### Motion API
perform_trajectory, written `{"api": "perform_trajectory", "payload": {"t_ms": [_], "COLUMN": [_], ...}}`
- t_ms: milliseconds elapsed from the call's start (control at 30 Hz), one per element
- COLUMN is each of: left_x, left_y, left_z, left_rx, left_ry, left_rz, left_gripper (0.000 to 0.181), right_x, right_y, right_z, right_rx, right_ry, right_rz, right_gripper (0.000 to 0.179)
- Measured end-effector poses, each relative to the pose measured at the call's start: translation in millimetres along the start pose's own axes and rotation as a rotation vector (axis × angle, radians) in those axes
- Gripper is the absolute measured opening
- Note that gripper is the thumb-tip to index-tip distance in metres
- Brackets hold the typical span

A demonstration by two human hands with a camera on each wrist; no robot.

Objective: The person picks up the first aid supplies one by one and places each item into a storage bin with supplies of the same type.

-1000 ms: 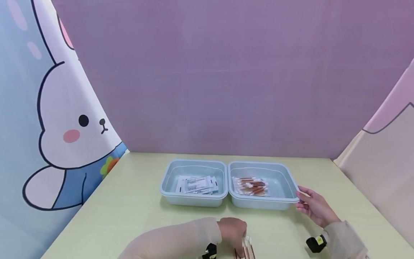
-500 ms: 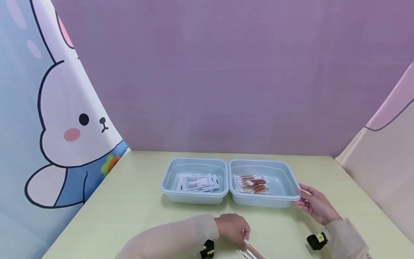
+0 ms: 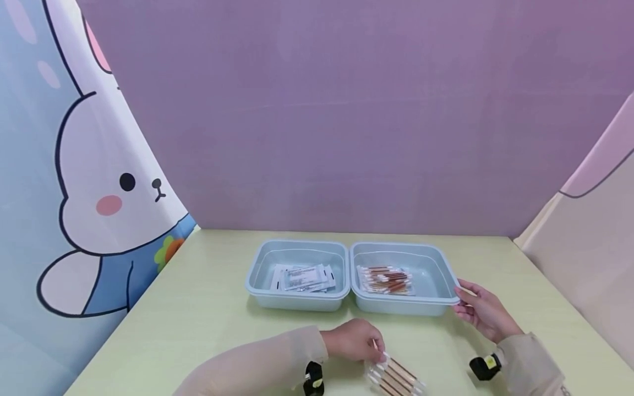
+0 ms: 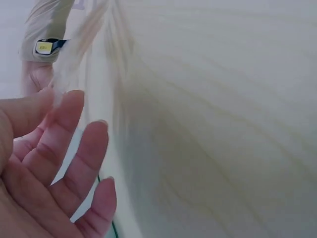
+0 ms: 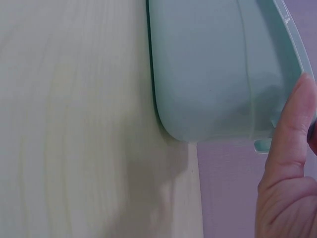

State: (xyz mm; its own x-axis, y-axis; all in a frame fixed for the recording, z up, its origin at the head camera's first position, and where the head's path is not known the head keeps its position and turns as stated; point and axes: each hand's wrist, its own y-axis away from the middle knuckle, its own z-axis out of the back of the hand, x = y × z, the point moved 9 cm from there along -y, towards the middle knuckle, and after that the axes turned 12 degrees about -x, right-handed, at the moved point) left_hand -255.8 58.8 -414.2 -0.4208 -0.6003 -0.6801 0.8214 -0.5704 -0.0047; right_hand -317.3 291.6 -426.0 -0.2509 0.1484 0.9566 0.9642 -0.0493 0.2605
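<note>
My left hand (image 3: pixel 353 339) pinches a clear packet of cotton swabs (image 3: pixel 398 378) by one corner, thumb against index finger. The swabs have brown sticks and white tips, and the packet hangs close over the table in front of the bins. In the left wrist view the packet (image 4: pixel 81 42) is blurred beyond the fingertips. My right hand (image 3: pixel 486 314) grips the front right corner of the right light-blue plastic bin (image 3: pixel 436 301), thumb on the rim. Inside that bin lies a heap of similar cotton swab packets (image 3: pixel 386 280), toward its left side.
Touching it on the left stands a matching bin (image 3: pixel 297 302) with several white printed sachets (image 3: pixel 304 279). Both rest on a pale yellow table (image 3: pixel 198 308). A purple panel (image 3: pixel 346 121) rises behind, with a rabbit-print cloth (image 3: pixel 94 165) at the left.
My left hand has lifted the swab packet off the table and turned it, so it now slants toward the right. The right hand stays at the bin's corner.
</note>
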Motion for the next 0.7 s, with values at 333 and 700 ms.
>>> {"api": "perform_trajectory", "payload": {"t_ms": [333,700], "left_x": [19.3,16.8], "left_y": [-1.3,-6.6], "left_z": [21.0,40.7], "left_rx": [-0.18,-0.237], "left_ry": [0.447,0.57], "left_rz": [0.202,0.272], "left_gripper": [0.007,0.014], "right_x": [1,2], "right_y": [0.6,1.1], "right_z": [-1,-1], "right_rx": [0.011,0.007], "right_ry": [-0.02,-0.03], "right_rz": [0.004,0.016], "right_gripper": [0.014,0.017]}}
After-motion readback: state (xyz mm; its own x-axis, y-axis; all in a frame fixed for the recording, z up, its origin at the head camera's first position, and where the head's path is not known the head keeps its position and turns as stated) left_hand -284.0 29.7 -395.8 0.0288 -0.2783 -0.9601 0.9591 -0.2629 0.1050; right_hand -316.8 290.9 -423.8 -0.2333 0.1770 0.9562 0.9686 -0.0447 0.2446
